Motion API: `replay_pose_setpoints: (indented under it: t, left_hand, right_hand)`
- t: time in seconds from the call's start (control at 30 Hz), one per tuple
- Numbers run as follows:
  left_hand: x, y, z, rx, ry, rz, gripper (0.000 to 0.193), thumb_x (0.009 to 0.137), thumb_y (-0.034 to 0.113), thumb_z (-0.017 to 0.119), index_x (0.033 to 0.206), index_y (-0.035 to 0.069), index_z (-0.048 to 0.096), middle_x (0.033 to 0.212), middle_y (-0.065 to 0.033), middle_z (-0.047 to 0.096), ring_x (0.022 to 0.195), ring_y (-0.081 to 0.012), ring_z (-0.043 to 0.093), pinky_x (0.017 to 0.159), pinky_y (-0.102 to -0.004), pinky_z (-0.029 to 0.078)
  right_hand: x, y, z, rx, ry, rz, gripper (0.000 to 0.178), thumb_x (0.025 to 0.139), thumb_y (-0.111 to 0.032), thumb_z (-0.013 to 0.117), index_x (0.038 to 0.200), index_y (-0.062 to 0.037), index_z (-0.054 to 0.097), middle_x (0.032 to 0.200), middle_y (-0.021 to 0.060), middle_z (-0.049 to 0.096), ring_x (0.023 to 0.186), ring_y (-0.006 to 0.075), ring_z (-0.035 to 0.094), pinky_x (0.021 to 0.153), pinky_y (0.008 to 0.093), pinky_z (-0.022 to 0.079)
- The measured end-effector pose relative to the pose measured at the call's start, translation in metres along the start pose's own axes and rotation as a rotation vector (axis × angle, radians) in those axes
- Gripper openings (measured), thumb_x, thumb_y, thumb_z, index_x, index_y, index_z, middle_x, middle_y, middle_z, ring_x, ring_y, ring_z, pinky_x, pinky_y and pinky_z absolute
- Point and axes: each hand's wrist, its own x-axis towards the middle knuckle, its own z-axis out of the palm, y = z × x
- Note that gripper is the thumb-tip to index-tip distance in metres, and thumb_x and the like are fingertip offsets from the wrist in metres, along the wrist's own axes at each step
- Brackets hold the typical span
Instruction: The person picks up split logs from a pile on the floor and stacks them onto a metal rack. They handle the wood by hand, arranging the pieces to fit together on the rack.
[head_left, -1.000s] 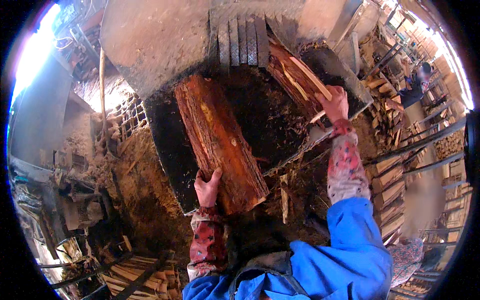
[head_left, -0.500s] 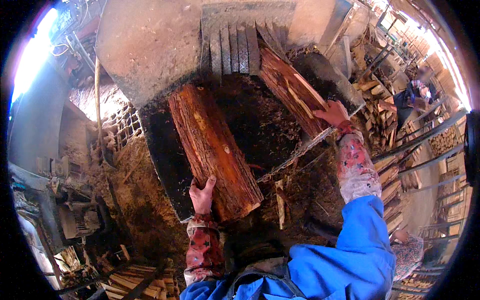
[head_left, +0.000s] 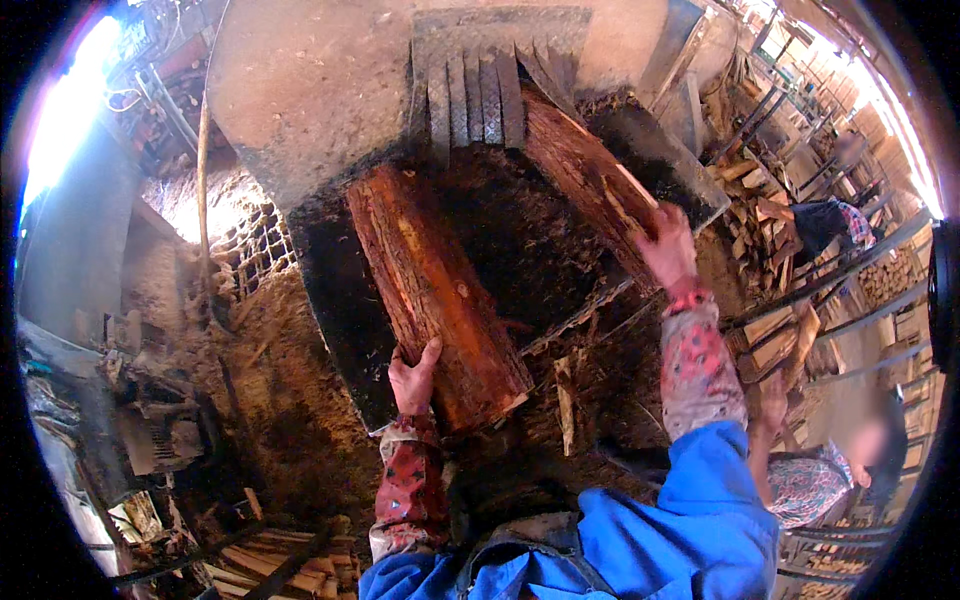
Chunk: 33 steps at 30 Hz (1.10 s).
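Observation:
A thick, reddish-brown bark-covered log (head_left: 440, 290) lies slanting on the dark metal feed table (head_left: 335, 285). My left hand (head_left: 413, 378) grips its near left side, thumb on top and fingers partly hidden against the bark. To the right, a narrower split log (head_left: 590, 180) has its far end under the hanging rubber strips (head_left: 475, 100). My right hand (head_left: 670, 250) holds the near right edge of that split log, fingers over its top. Pale split wood shows along its right edge.
At right, a co-worker (head_left: 810, 485) reaches toward a piece of split wood (head_left: 790, 345) beside metal rails (head_left: 830, 260). Another person (head_left: 830, 225) bends by a wood pile farther back. Left of the table are wire mesh (head_left: 262, 245), a wooden pole (head_left: 204, 180) and sawdust.
The split log has turned, showing more bark, and my right hand has shifted on it. The left log is nearly unmoved. The near co-worker has come further into view; the farther person has bent down.

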Motion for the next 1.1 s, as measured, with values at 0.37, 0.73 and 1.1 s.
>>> replay_pose_setpoints:
  t: [0.37,0.73,1.1]
  left_hand:
    - [0.0,0.009,0.0,0.166,0.033,0.033,0.055,0.076,0.029,0.08,0.113,-0.007,0.059,0.105,-0.0103,0.067,0.092,-0.0175,0.063,0.083,-0.0305,0.05]
    - [-0.002,0.007,0.004,-0.052,0.033,-0.019,0.059,0.075,0.029,0.081,0.114,-0.009,0.057,0.106,-0.012,0.067,0.093,-0.0172,0.063,0.084,-0.0302,0.05]
    - [0.001,0.008,0.004,-0.01,-0.002,0.013,0.054,0.078,0.027,0.079,0.114,-0.006,0.058,0.109,-0.0089,0.066,0.095,-0.0175,0.062,0.085,-0.0309,0.049]
  right_hand:
    - [-0.046,-0.151,0.008,0.742,-0.257,-0.143,0.033,0.075,-0.021,0.078,0.097,0.0009,0.067,0.089,0.0147,0.067,0.077,0.0266,0.066,0.068,0.0349,0.053]
    - [-0.131,-0.201,0.027,0.887,-0.36,0.054,0.029,0.08,-0.015,0.074,0.102,0.0021,0.065,0.099,0.0126,0.064,0.082,0.0221,0.066,0.067,0.0302,0.055]
    - [-0.146,-0.14,0.101,0.213,-0.444,0.072,0.056,0.077,-0.022,0.073,0.124,-0.0017,0.051,0.128,0.0232,0.043,0.111,0.0415,0.049,0.093,0.0467,0.045]
